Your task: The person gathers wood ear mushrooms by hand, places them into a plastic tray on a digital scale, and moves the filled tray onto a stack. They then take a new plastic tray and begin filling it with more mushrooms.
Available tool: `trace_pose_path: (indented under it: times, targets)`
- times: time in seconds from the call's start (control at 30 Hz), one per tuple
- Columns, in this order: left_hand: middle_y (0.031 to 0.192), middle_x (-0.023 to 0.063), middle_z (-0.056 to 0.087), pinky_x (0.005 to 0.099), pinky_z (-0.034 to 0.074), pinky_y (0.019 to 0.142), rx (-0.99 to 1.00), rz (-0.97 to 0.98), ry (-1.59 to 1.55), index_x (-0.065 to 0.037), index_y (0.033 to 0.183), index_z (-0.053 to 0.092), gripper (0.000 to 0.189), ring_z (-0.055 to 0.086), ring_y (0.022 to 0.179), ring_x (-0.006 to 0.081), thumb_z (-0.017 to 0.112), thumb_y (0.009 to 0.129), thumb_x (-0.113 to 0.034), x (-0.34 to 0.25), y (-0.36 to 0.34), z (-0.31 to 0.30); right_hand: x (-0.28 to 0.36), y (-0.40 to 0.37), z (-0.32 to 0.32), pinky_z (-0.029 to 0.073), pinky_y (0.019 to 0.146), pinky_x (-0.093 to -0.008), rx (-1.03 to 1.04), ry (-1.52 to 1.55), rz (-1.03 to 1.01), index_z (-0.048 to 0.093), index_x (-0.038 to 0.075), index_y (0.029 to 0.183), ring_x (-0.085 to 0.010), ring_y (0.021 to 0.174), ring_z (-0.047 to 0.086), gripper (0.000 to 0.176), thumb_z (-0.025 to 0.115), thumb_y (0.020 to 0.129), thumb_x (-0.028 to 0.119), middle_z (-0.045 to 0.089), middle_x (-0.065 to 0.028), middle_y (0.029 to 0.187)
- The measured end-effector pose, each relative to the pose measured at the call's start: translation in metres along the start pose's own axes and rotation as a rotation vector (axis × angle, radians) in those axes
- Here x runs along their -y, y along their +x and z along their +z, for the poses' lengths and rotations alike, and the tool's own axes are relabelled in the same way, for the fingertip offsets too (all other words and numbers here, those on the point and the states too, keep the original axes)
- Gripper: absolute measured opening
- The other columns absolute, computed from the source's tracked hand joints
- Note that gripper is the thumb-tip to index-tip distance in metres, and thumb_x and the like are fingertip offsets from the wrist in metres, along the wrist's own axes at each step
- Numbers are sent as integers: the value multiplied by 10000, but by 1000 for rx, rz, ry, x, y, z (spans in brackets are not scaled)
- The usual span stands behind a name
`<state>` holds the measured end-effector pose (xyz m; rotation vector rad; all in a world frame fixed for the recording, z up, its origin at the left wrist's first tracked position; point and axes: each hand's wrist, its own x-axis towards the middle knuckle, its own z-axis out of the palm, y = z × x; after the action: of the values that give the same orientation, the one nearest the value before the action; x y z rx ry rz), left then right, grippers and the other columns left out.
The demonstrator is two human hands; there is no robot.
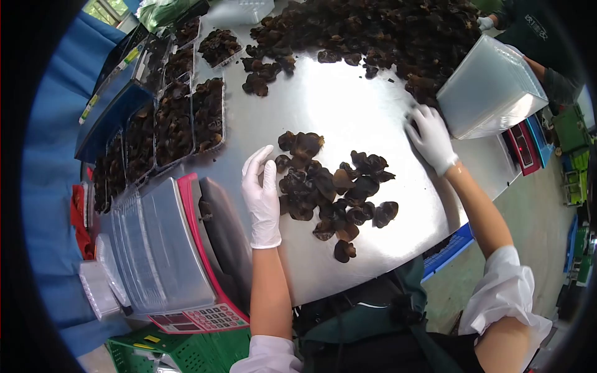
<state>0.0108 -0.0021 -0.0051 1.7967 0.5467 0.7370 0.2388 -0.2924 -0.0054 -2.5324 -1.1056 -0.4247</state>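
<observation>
A small pile of dark wood ear mushrooms lies loose on the shiny metal table. My left hand, in a white glove, is at the pile's left edge, fingers stretched out and thumb apart, holding nothing. Further right, my right hand, gloved the same way, is low over the tabletop with its fingers apart and nothing in them. Just beyond it stands a tall stack of clear plastic trays. A large heap of wood ear mushrooms covers the table's far side.
At the left, filled trays of mushrooms sit close together. A scale with a red rim and keypad carries a clear plastic stack. Another person's gloved hand is at the heap's far right. A green crate sits below the scale.
</observation>
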Motion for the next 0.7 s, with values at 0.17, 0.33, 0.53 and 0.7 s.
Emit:
trace_pose_path:
  times: [0.17, 0.33, 0.53, 0.7]
  targets:
    - [1230, 100, 637, 320, 431, 1036, 70, 75, 121, -10, 1200, 668, 247, 582, 1173, 213, 573, 982, -81, 4, -3, -2, -27, -117, -61, 465, 832, -483, 36, -153, 347, 554, 28, 943, -412, 972, 547, 161, 592, 919, 183, 574, -201, 992]
    - [1221, 114, 609, 322, 500, 990, 44, 36, 14, 3, 1166, 673, 228, 608, 1125, 205, 611, 950, -37, 4, -2, 3, -70, -237, -110, 461, 905, -446, -132, -308, 659, 600, 47, 1040, -368, 1043, 554, 187, 632, 903, 170, 586, -168, 1078]
    - [1303, 140, 591, 381, 416, 1078, 98, 192, 298, -77, 1223, 671, 330, 550, 1219, 293, 662, 895, -100, -1, 5, 5, -48, -232, -106, 347, 1111, -461, -244, -110, 589, 628, 52, 1245, -360, 1295, 476, 342, 624, 920, 158, 555, -187, 1347]
    - [1335, 187, 567, 428, 381, 1100, 219, 330, 441, -131, 1282, 651, 413, 499, 1265, 365, 667, 878, -216, -17, 22, 32, 53, -108, -53, 377, 1085, -457, -34, 284, 62, 611, 17, 1234, -385, 1268, 486, 382, 641, 914, 223, 552, -230, 1328]
